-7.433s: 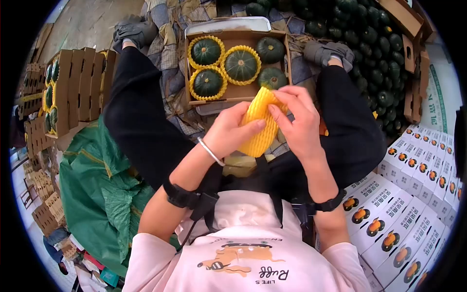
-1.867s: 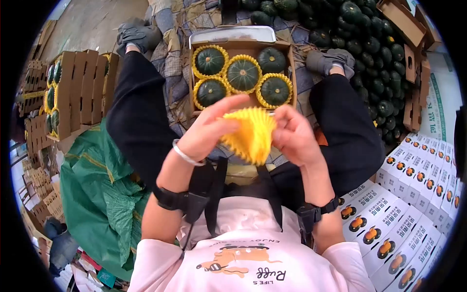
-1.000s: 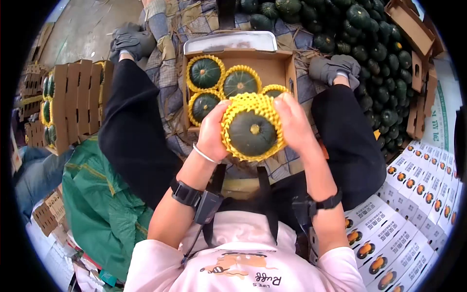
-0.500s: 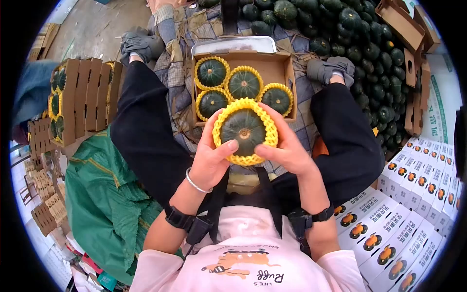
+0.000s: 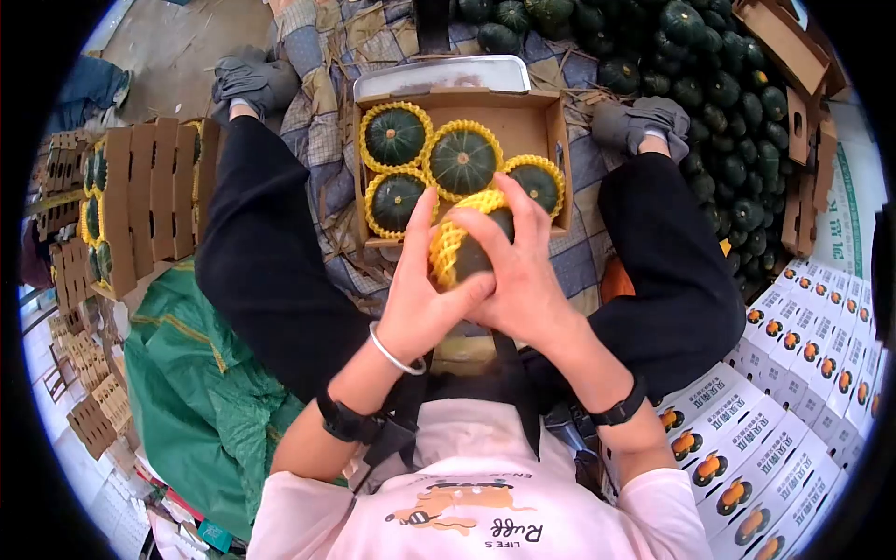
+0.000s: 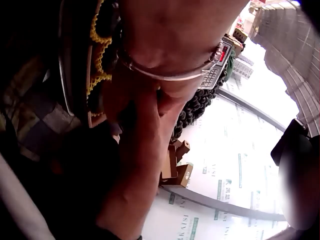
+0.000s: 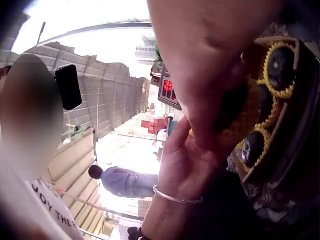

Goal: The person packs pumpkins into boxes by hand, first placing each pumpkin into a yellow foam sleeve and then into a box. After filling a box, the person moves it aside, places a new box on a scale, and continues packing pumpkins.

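Both hands hold a round dark green pumpkin (image 5: 473, 259) in a yellow foam net (image 5: 447, 250), just in front of an open cardboard box (image 5: 527, 117). The left hand (image 5: 417, 291) grips it from the left, and the right hand (image 5: 529, 285) wraps its right side with fingers over the top. The pumpkin is tilted and partly covered by the fingers. In the box sit several netted pumpkins, one in the middle (image 5: 463, 160) and one at the front right (image 5: 536, 187). In the right wrist view, the left hand (image 7: 187, 162) shows beside the yellow net.
A heap of bare pumpkins (image 5: 723, 121) lies at the far right. Printed white cartons (image 5: 747, 448) stand at the near right. On the left are stacked cardboard boxes (image 5: 140, 205) and a green sack (image 5: 187, 373). A metal scale platform (image 5: 443, 77) lies under the box.
The folded yellow net was spread open, then fitted round the bare pumpkin from the box's back right corner. The front right pumpkin also gained a net. Just now the held pumpkin has tipped sideways.
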Motion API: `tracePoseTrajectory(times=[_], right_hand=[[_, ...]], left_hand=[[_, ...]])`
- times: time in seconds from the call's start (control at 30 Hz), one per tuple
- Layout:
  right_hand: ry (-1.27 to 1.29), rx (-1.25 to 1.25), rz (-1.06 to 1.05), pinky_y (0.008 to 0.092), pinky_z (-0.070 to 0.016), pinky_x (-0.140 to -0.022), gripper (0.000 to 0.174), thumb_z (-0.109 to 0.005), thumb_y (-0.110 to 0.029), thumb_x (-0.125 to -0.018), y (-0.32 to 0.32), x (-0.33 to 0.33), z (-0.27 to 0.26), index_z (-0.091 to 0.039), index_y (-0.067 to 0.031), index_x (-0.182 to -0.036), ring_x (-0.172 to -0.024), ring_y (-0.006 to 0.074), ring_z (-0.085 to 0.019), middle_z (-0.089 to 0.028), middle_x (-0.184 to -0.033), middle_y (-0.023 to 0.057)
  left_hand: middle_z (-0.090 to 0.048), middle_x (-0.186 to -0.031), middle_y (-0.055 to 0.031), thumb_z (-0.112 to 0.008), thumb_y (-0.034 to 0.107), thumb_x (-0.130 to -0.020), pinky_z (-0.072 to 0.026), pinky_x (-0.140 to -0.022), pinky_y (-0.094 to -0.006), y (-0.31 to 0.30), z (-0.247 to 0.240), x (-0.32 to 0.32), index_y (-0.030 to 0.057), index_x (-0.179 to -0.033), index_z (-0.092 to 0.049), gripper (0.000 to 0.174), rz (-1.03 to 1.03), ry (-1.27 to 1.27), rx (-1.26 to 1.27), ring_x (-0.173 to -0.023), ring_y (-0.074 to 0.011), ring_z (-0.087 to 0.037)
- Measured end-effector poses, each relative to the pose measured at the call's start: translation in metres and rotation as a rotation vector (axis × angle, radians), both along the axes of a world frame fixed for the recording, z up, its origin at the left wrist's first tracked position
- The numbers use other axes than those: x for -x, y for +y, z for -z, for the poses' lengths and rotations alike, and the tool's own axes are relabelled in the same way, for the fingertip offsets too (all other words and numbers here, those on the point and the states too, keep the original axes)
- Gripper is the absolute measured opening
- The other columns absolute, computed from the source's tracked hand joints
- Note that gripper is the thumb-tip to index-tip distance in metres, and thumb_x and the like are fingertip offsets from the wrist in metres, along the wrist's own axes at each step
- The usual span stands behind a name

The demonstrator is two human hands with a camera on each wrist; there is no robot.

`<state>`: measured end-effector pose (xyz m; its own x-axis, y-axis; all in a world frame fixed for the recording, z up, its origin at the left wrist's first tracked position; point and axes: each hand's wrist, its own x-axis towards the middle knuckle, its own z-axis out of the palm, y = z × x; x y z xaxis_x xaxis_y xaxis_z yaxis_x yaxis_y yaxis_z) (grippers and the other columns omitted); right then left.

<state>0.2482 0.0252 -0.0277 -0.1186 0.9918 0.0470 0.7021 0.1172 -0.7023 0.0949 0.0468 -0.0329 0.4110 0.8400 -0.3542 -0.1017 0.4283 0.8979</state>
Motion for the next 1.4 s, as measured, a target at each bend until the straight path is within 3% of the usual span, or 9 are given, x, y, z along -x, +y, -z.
tracePoseTrajectory(times=[0.07,0.23,0.43,0.67,0.77,1.03,1.2,1.33,1.4], right_hand=[[0.094,0.146,0.062,0.0535,-0.032,-0.103,0.069,-0.078,-0.028,-0.061,0.026,-0.024,0.015,-0.05,-0.0176,-0.123,-0.122,0.0443,-0.034,-0.034,-0.134,0.0201],[-0.45,-0.183,0.256,0.0531,-0.0417,-0.088,0.062,-0.078,-0.024,-0.061,0.113,-0.075,0.077,-0.054,-0.0234,-0.117,-0.119,0.04,-0.037,-0.042,-0.126,0.011],[-0.722,0.148,-0.157,0.0561,-0.0434,-0.085,0.074,-0.081,-0.033,-0.059,0.137,-0.084,0.108,-0.052,-0.0248,-0.126,-0.115,0.0392,-0.04,-0.042,-0.131,0.0068],[-0.657,0.129,-0.131,0.0543,-0.0332,-0.101,0.09,-0.078,-0.042,-0.066,0.122,-0.086,0.121,-0.035,-0.0211,-0.142,-0.117,0.0395,-0.039,-0.037,-0.141,0.0075],[-0.801,0.28,0.001,0.0667,-0.021,-0.105,0.081,-0.064,-0.047,-0.08,0.085,-0.065,0.104,-0.027,-0.0217,-0.148,-0.139,0.0489,-0.009,-0.013,-0.156,0.0124],[-0.297,-0.382,1.093,0.036,-0.0478,-0.084,0.03,-0.066,-0.017,-0.081,-0.155,-0.251,-0.073,-0.062,0.0007,-0.105,-0.094,0.027,-0.062,-0.064,-0.104,0.0177],[-0.295,1.015,1.035,0.0458,-0.047,-0.09,0.069,-0.068,-0.043,-0.08,-0.32,-0.262,0.124,-0.047,0.0026,-0.128,-0.11,0.0406,-0.056,-0.058,-0.119,0.027],[0.28,1.197,1.154,0.0446,-0.0296,-0.109,0.1,-0.079,-0.046,-0.066,-0.372,-0.134,0.194,-0.028,-0.0053,-0.143,-0.129,0.0409,-0.038,-0.035,-0.141,0.0293],[-0.176,1.142,1.193,0.0415,-0.0376,-0.102,0.091,-0.077,-0.038,-0.07,-0.37,-0.105,0.201,-0.03,-0.0045,-0.141,-0.12,0.0371,-0.048,-0.049,-0.127,0.0277]], left_hand=[[-0.047,-0.131,-0.0197,-0.069,0.011,-0.079,-0.0408,-0.1,-0.0351,0.032,0.005,-0.007,0.0027,-0.148,-0.014,0.089,0.026,-0.138,0.183,-0.121,-0.0231,-0.047],[-0.054,-0.119,-0.0182,-0.064,0.015,-0.082,-0.0415,-0.096,-0.0407,0.154,0.1,-0.05,0.006,-0.124,-0.052,0.045,0.134,0.823,-1.167,-0.112,-0.0361,-0.051],[-0.068,-0.088,-0.0131,-0.055,0.032,-0.089,-0.0512,-0.07,-0.0471,0.211,0.133,-0.079,0.0129,-0.093,-0.066,0.023,0.352,1.251,-0.887,-0.084,-0.0353,-0.064],[-0.066,-0.098,-0.0174,-0.056,0.028,-0.086,-0.049,-0.084,-0.0447,0.206,0.129,-0.068,0.0112,-0.105,-0.066,0.027,0.33,1.018,-0.793,-0.093,-0.0392,-0.061],[-0.062,-0.113,-0.0211,-0.06,0.023,-0.086,-0.0459,-0.093,-0.041,0.192,0.122,-0.042,0.0055,-0.116,-0.06,0.035,0.231,0.956,-0.854,-0.107,-0.0362,-0.058],[-0.064,-0.107,-0.0055,-0.057,0.011,-0.094,-0.0495,-0.08,-0.0234,0.09,0.084,0.079,0.0016,-0.117,-0.059,0.025,0.13,0.492,-0.198,-0.095,-0.0125,-0.061],[-0.064,-0.109,-0.0077,-0.056,0.014,-0.095,-0.0518,-0.08,-0.027,0.023,0.071,0.061,0.0016,-0.119,-0.057,0.028,0.191,0.376,0.063,-0.095,-0.0165,-0.063],[-0.064,-0.107,-0.008,-0.056,0.014,-0.095,-0.0515,-0.081,-0.0266,-0.005,0.039,0.049,0.0007,-0.119,-0.056,0.028,0.324,0.417,-0.039,-0.093,-0.0158,-0.063],[-0.064,-0.107,-0.0083,-0.056,0.013,-0.095,-0.0513,-0.08,-0.0266,-0.009,0.028,0.056,0.0,-0.12,-0.055,0.028,0.365,0.459,-0.074,-0.092,-0.0152,-0.062]])
